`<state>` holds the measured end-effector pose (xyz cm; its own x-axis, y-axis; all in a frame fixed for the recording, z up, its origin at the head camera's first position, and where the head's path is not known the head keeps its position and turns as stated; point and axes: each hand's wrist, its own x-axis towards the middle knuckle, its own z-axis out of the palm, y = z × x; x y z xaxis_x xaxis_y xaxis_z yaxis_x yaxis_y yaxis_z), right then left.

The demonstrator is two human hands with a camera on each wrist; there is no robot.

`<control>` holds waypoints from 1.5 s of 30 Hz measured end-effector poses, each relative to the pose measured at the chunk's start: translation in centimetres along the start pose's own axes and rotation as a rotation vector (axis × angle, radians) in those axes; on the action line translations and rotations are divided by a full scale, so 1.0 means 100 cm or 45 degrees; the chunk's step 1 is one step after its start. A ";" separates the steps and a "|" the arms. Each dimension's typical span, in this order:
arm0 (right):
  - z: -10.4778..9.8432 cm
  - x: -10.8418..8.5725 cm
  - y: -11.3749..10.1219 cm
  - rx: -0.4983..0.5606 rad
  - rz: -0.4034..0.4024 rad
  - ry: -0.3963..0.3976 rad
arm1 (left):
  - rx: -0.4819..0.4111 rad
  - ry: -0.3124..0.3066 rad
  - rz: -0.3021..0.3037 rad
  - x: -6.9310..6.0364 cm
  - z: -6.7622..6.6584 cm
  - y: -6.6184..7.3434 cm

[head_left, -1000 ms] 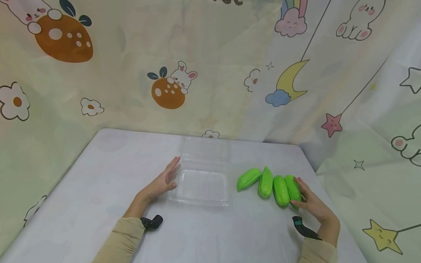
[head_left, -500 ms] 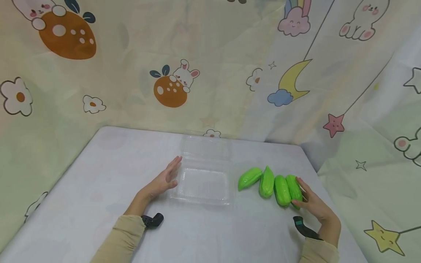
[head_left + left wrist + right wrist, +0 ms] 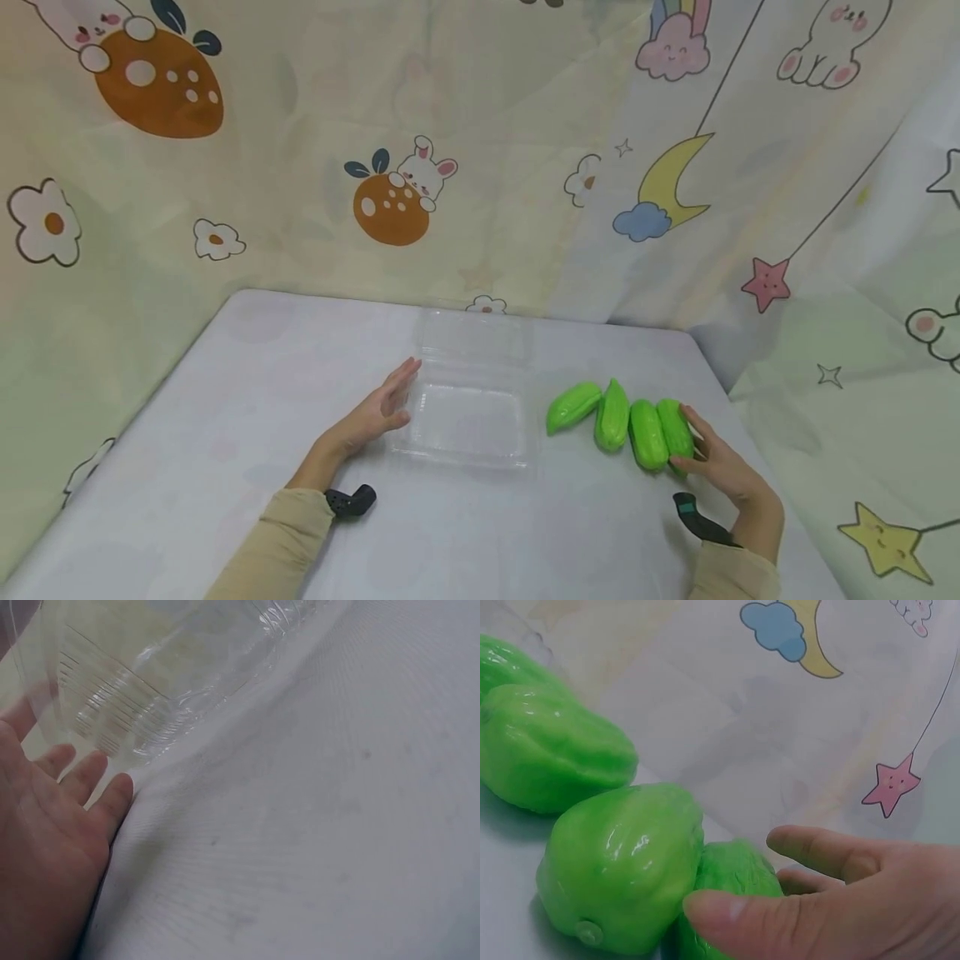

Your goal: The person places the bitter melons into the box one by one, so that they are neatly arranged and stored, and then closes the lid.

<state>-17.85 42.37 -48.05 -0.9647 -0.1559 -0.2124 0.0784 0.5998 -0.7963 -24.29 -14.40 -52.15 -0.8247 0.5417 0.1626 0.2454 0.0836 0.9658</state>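
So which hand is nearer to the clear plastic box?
The left. The left hand is right beside the left edge of the clear plastic box; the right hand is well off to its right, beyond the row of green vegetables.

The left grip point(image 3: 372, 419) has fingers extended, palm facing inward; the right grip point(image 3: 722, 468) has thumb and forefinger apart.
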 end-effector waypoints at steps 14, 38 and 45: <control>-0.002 -0.001 0.000 0.045 0.038 -0.012 | -0.027 -0.009 -0.042 0.003 0.001 -0.001; -0.001 0.002 -0.005 -0.047 0.083 0.020 | -0.110 -0.056 -0.076 0.000 -0.001 0.003; -0.001 0.001 -0.008 -0.104 0.098 0.033 | -0.133 -0.071 -0.049 -0.001 -0.002 0.003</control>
<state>-18.07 41.92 -47.35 -0.9628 -0.0871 -0.2559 0.1331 0.6713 -0.7291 -24.27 -14.58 -51.88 -0.8020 0.5859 0.1163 0.1574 0.0195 0.9873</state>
